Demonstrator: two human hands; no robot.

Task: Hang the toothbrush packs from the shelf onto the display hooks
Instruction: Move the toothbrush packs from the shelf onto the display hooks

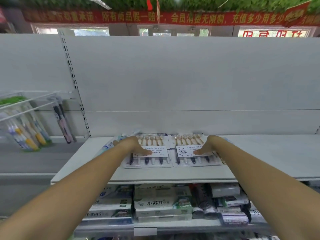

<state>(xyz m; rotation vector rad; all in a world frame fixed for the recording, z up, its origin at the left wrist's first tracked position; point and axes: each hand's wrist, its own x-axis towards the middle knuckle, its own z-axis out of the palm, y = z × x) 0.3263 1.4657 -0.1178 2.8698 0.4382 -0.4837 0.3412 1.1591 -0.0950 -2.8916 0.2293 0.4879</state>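
Left hand: The left hand sits at the outer edge of the left pack, thumb flat across its white card. The fingers are hidden, so whether the grip is closed cannot be told.
Right hand: The right hand mirrors it on the right pack, thumb on the label and fingers out of sight past the outer edge. The grip is equally unclear.
Packs: Both lie flat, side by side and just about touching, on the white shelf. Brush heads point toward the back panel, dark handles toward the shelf's front edge.
Neighbours: Loose packs lie partly under the left hand, just beside the left pack.
How they will handle: Probably light and fairly stiff, a clear plastic shell over card. The smooth shell looks slippery and may flex if lifted by one corner.
Where to hold: A pinch at the long side edge, thumb over and fingers under, seems soundest, as it leaves the hanging end free. The hang hole itself is too small to make out.
Hooks: White wire hooks jut out to the left, well apart from the two flat packs, and already carry hung packs.
Below: Toothpaste boxes are stacked beneath the shelf.
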